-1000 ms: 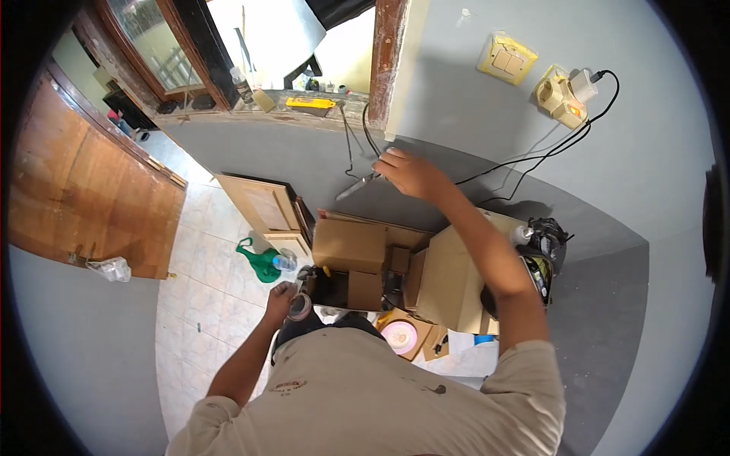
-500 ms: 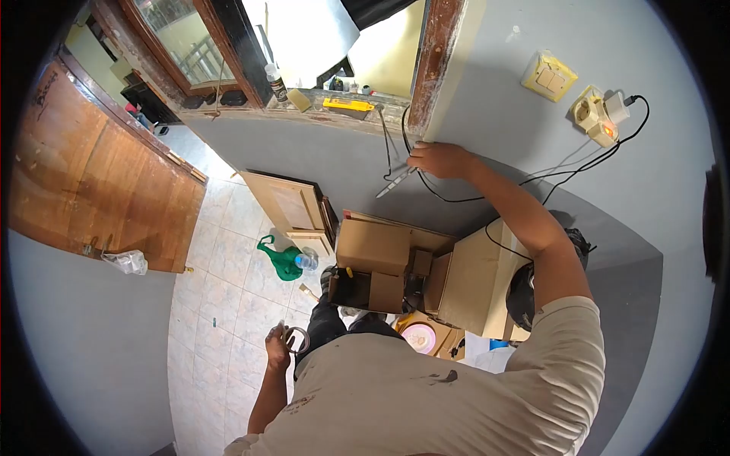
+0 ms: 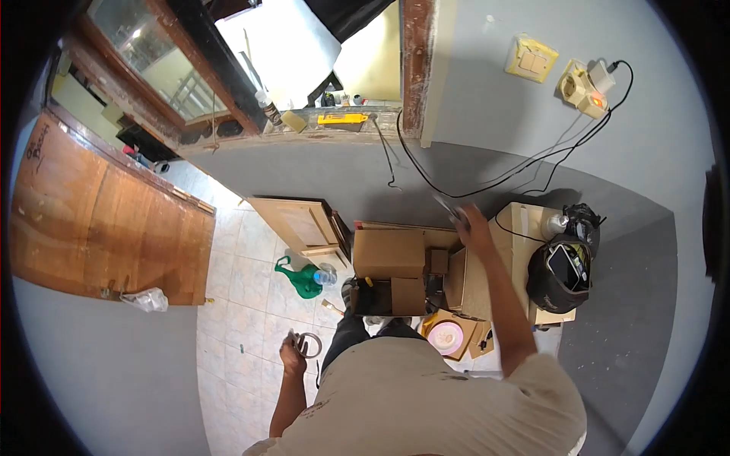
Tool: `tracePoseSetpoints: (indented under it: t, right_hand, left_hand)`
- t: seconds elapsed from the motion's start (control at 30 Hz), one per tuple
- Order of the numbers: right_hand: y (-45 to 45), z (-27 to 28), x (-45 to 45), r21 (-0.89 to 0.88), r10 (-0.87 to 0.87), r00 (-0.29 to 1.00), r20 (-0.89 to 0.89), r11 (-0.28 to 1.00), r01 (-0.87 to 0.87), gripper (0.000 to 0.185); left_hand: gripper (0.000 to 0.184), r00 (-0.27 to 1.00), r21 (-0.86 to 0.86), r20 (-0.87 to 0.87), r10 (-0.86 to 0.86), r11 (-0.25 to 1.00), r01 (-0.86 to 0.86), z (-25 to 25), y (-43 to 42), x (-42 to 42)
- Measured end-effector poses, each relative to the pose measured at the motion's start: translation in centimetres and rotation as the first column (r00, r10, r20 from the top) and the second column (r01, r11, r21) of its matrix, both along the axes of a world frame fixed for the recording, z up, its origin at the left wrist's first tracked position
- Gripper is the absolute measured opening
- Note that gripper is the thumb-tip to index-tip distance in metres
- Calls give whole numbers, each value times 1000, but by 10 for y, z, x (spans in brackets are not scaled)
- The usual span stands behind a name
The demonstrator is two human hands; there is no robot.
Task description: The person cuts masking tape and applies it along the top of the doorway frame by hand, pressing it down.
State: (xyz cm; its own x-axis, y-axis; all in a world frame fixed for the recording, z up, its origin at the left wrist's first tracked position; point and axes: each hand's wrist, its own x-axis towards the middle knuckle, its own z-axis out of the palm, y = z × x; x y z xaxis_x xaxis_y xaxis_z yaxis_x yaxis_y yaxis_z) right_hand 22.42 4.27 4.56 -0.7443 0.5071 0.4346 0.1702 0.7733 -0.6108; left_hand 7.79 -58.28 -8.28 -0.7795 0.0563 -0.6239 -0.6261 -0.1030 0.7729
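My left hand (image 3: pixel 293 353) is low at the left of my body, its fingers closed on a roll of tape (image 3: pixel 310 346). Over the cardboard boxes, my right hand (image 3: pixel 473 228) grips a slim grey tool (image 3: pixel 447 207), blurred by motion, that looks like a cutter knife. Its tip points up and left toward the grey wall. A black cable (image 3: pixel 433 186) hangs in a loop on the wall just above this tool. Below and left of my right hand stands an open cardboard box (image 3: pixel 389 254).
A wooden door (image 3: pixel 114 220) stands at the left. On the window sill (image 3: pixel 319 133) lies a yellow tool (image 3: pixel 342 118). A green bag (image 3: pixel 304 281) and a bottle (image 3: pixel 325 274) are on the floor. A black bag (image 3: pixel 559 277) rests at the right, below wall sockets (image 3: pixel 582 90).
My right hand has come down and away from the wall beside the window, still with the grey tool. My left hand keeps the tape roll, now held out beside my leg.
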Motion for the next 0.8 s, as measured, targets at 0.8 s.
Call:
tracePoseSetpoints:
  t: [0.8]
  right_hand:
    - [-163,22,173,-451,-742,668,53,579,679,23]
  left_hand:
    - [20,706,-118,-60,-705,708,697,80,194,-157]
